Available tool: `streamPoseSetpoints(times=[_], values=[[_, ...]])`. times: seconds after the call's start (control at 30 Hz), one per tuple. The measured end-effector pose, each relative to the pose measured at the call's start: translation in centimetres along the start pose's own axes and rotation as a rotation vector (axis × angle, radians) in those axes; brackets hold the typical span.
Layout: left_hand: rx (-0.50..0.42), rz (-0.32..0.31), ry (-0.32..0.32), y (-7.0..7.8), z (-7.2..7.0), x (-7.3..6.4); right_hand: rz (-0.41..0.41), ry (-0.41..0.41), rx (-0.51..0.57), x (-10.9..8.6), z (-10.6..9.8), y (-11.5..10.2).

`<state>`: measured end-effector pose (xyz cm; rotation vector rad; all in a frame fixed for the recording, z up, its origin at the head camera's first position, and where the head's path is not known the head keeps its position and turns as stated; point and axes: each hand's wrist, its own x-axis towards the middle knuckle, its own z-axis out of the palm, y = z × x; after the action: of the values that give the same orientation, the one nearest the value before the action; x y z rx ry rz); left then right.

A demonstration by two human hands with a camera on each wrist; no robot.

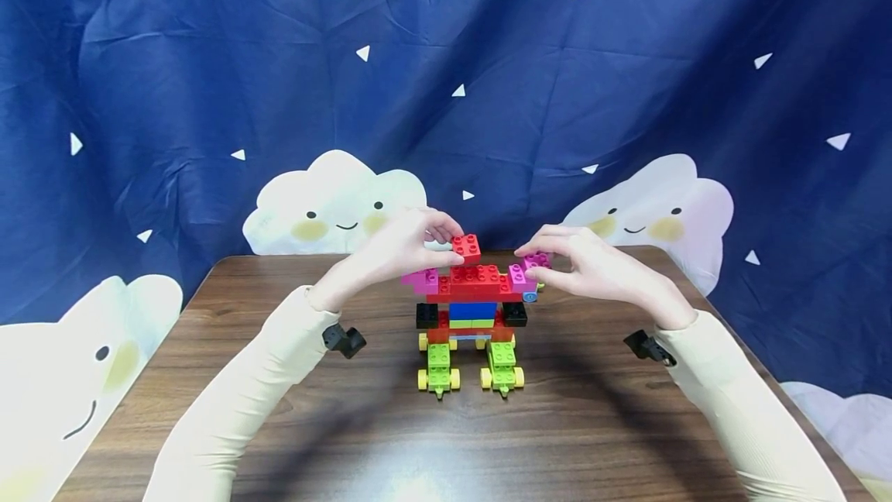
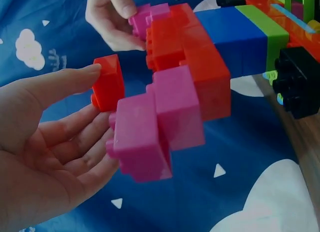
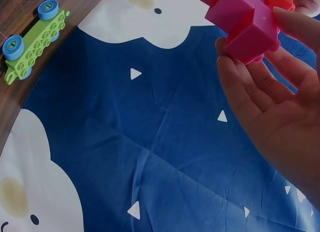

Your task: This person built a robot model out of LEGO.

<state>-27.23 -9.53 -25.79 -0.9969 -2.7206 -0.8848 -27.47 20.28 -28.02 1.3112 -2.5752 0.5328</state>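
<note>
A figure of toy building bricks stands on the table, with a red upper row [image 1: 476, 277] over a blue brick [image 1: 472, 311]. Just above its top centre, my left hand [image 1: 407, 245] pinches a small red brick [image 1: 466, 248] between thumb and fingers. Stepped pink bricks [image 2: 140, 132] form the figure's left end, beside the left palm in the left wrist view. At the other end, my right hand [image 1: 585, 263] holds the outer pink brick [image 3: 254, 36], thumb on one side and fingertips on the other. The studs under the held red brick are partly hidden.
Two green wheeled bases [image 1: 438, 366] with yellow wheels carry the figure on the brown wooden table [image 1: 334, 417]. Black bricks [image 1: 514, 314] stick out at its sides. A blue cloth [image 1: 488, 115] with white clouds and triangles hangs behind the table.
</note>
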Motion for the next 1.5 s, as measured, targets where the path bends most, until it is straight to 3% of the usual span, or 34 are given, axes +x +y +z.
streamPoseSetpoints(times=[0.3, 0.6, 1.5], values=[[0.039, 0.022, -0.022, -0.2, 1.1, 0.2, 0.005, -0.008, 0.003, 0.0, 0.1, 0.0], [0.032, 0.0, -0.054, -0.3, 1.7, 0.4, 0.014, -0.01, 0.006, 0.0, 0.1, 0.0], [0.012, -0.025, -0.126, 0.1, 2.1, 0.4, 0.009, -0.006, 0.014, 0.0, 0.1, 0.1]])
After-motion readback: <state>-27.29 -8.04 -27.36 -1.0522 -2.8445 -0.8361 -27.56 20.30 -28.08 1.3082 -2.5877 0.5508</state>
